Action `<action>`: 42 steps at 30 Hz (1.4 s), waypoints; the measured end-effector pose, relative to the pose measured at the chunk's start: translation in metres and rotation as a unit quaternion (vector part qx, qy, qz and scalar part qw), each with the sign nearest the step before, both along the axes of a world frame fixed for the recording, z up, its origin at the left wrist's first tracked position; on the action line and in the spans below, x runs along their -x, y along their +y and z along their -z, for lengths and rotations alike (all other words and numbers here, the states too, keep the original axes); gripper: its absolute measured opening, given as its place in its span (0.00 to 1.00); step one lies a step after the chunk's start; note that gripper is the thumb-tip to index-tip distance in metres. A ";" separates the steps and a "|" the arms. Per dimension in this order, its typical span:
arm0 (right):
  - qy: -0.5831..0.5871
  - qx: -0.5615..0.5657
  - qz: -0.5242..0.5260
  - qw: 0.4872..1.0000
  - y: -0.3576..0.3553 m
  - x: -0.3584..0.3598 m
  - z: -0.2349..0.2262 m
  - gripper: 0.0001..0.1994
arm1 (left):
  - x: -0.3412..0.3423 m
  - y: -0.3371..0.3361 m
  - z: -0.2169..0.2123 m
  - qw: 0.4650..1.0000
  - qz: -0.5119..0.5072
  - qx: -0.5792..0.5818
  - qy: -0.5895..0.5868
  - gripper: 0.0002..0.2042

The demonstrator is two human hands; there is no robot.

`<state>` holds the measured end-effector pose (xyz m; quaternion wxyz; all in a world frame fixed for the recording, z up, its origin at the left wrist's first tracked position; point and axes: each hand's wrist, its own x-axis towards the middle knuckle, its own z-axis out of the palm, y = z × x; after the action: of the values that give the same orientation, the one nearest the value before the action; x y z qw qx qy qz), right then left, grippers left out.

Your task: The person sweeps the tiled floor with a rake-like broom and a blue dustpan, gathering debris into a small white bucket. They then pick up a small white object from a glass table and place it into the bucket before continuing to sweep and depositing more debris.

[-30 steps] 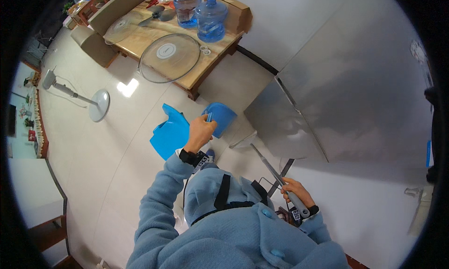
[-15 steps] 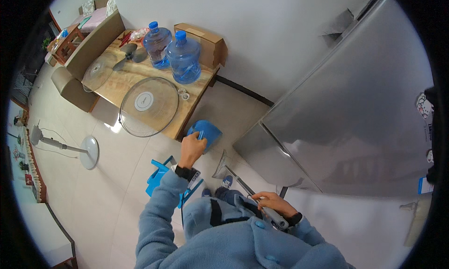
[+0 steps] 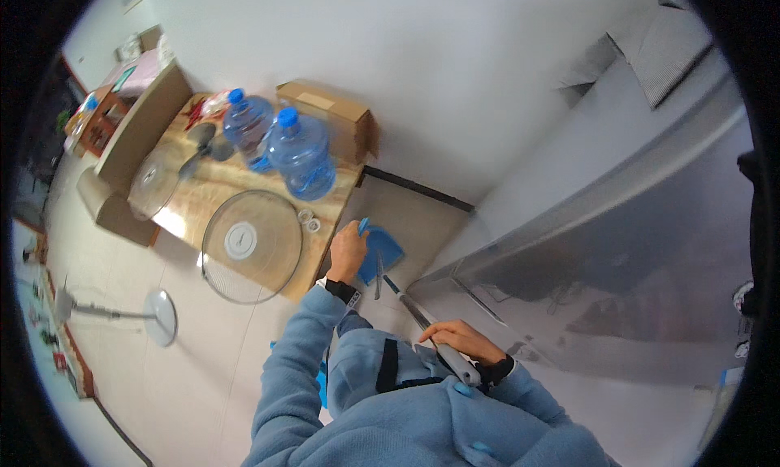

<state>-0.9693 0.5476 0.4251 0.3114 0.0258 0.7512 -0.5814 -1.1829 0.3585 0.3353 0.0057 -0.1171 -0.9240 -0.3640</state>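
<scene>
My left hand (image 3: pixel 348 252) is closed round the upright handle of a blue dustpan (image 3: pixel 383 254), which is down at floor level beside the table's right corner. In my right hand (image 3: pixel 466 342) is the grey grip of a broom (image 3: pixel 416 310), its pole slanting away from my body. The broom's head (image 3: pixel 379 274) shows almost edge-on and lies in front of the dustpan, close to its near side. Whether the two touch, I cannot tell. Any sweepings in the pan are too small to make out.
A wooden table (image 3: pixel 188 203) on the left bears fan grilles (image 3: pixel 268 264), fan blades (image 3: pixel 195 154), two blue water jugs (image 3: pixel 302 162) and a cardboard box (image 3: pixel 337 114). A grey refrigerator (image 3: pixel 601 264) stands right. A fan stand (image 3: pixel 161 317) is at far left; a blue stool (image 3: pixel 322 386) is mostly behind my arm.
The dustpan in my left hand has moved forward and right along the floor. The broom's head has swung up to the pan, turning edge-on. My view has tilted, and the stool is now mostly covered.
</scene>
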 end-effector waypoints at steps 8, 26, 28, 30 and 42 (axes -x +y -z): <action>0.099 -0.017 0.070 0.993 -0.023 0.140 0.001 0.13 | 0.149 0.033 0.038 0.989 0.138 -0.028 0.045 0.08; -0.017 0.105 0.314 0.944 0.003 0.242 0.017 0.13 | 0.279 0.103 0.074 0.964 0.246 -0.099 -0.024 0.09; -0.012 0.155 0.348 0.925 0.001 0.246 0.020 0.13 | 0.288 0.107 0.077 0.957 0.252 -0.144 -0.001 0.10; 0.017 0.144 0.372 0.917 -0.002 0.250 0.023 0.12 | 0.297 0.112 0.083 0.950 0.246 -0.191 -0.018 0.12; 0.167 -0.246 0.265 0.917 0.015 0.308 0.035 0.12 | 0.306 0.091 0.128 0.911 0.164 -0.337 -0.173 0.27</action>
<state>-1.2774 0.5625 0.3898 -0.0005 0.2018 0.8772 -0.4356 -1.4888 0.4494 0.2070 -0.1749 -0.1936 -0.7010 -0.6637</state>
